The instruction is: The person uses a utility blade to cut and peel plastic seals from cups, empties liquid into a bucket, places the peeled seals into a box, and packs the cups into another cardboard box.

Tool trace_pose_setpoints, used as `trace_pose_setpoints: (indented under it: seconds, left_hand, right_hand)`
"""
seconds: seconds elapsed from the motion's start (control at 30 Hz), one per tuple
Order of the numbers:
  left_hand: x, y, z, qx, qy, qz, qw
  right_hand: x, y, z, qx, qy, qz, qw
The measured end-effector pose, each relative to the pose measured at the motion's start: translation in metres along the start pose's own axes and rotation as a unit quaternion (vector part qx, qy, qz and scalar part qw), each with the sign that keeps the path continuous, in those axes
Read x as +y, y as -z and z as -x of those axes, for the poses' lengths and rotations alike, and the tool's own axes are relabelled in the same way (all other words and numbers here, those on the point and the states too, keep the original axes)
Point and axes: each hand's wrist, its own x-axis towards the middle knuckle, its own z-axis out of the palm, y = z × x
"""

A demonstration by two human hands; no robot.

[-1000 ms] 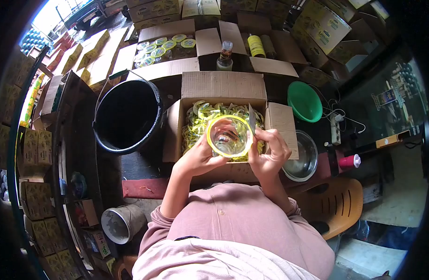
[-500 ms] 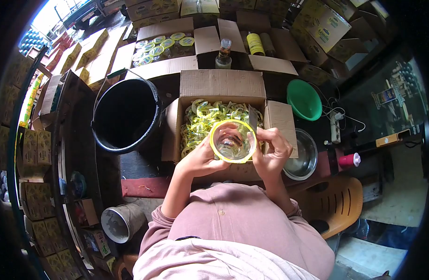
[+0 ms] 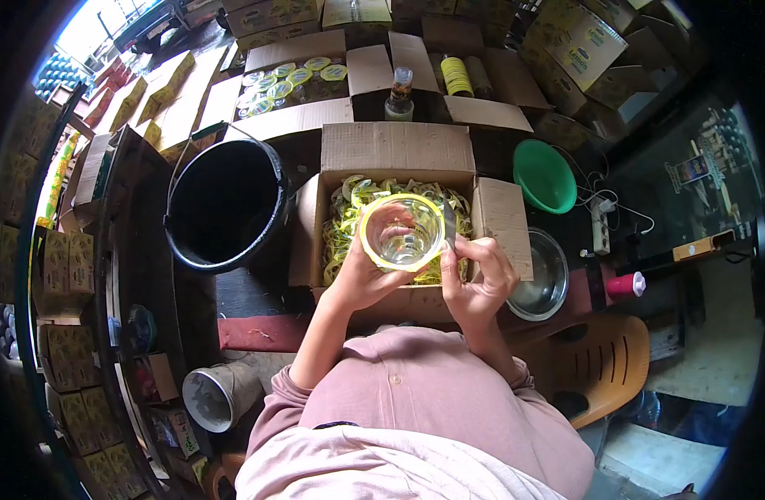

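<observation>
Yellow-rimmed clear cup [image 3: 401, 237]: one, held above the near part of an open cardboard box [image 3: 396, 148], ring towards the wearer's head, so its axis points roughly up at the camera. Whether the mouth is sealed cannot be told.

Left hand [image 3: 357, 277]: closed around the cup's left side and near edge, thumb along the near side, fingers partly seen through the wall. This hand bears the cup.

Right hand [image 3: 480, 279]: thumb and forefinger pinched narrow on the near end of a thin, flat blade [image 3: 450, 223]; other fingers curled.

Key relation: blade lies just right of the rim, its long axis running away from the body, alongside the ring's right edge. Right hand is the nearer to that edge; left hand sits opposite. Contact between blade and ring: cannot tell.

Beneath: loose yellow-and-clear strips [image 3: 347, 218], heaped inside the box.
</observation>
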Motion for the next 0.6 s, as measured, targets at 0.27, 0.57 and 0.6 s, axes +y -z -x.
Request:
trace_pose_setpoints:
  seconds: [0.27,0.57,0.6]
  left_hand:
    - [-0.002,0.003,0.006,-0.015,0.009,-0.053,0.998]
    - [-0.001,0.003,0.005,-0.072,0.008,-0.019,0.997]
    - [-0.001,0.002,0.004,-0.062,0.003,0.013,0.998]
  right_hand:
    - [-0.002,-0.001,-0.002,0.002,0.028,0.044,0.999]
    - [0.007,-0.001,-0.008,0.001,-0.014,-0.053,0.998]
    - [0.008,-0.001,-0.007,0.013,-0.016,-0.055,0.998]
